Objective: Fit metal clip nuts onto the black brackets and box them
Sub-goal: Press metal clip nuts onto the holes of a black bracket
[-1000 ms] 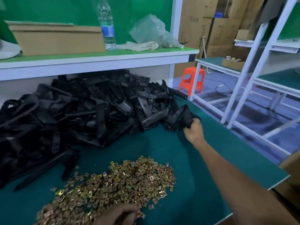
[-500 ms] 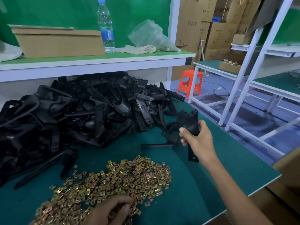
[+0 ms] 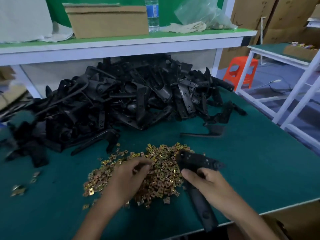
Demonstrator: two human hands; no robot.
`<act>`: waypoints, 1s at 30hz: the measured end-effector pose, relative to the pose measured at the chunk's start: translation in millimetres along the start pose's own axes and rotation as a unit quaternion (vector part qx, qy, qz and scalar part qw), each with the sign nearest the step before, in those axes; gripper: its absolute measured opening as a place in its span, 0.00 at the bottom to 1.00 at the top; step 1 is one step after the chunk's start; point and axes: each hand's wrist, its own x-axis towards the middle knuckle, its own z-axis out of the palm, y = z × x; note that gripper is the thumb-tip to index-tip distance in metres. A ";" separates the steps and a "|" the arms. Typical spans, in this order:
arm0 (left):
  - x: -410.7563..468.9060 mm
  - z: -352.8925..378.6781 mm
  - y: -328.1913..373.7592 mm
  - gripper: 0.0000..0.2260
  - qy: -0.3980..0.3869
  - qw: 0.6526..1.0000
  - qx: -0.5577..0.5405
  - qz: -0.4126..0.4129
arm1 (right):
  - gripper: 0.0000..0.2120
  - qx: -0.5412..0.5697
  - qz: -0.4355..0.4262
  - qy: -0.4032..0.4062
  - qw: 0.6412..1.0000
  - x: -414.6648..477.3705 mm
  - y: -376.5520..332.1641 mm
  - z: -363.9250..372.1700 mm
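Black brackets lie heaped at the back of the surface. Gold square clip nuts spread loosely in front. One bracket, gripped by the right hand, overlaps their edge.

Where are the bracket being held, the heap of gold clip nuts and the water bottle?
held bracket (image 3: 195, 160): head view, on its wide upper end.
clip nut heap (image 3: 164, 180): head view, on its middle.
water bottle (image 3: 152, 12): head view, on its blue label.
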 end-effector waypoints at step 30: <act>34.7 28.6 -6.6 0.11 -0.059 0.956 0.244 0.152 | 0.25 -0.040 -0.027 0.065 0.997 29.8 32.8 60.7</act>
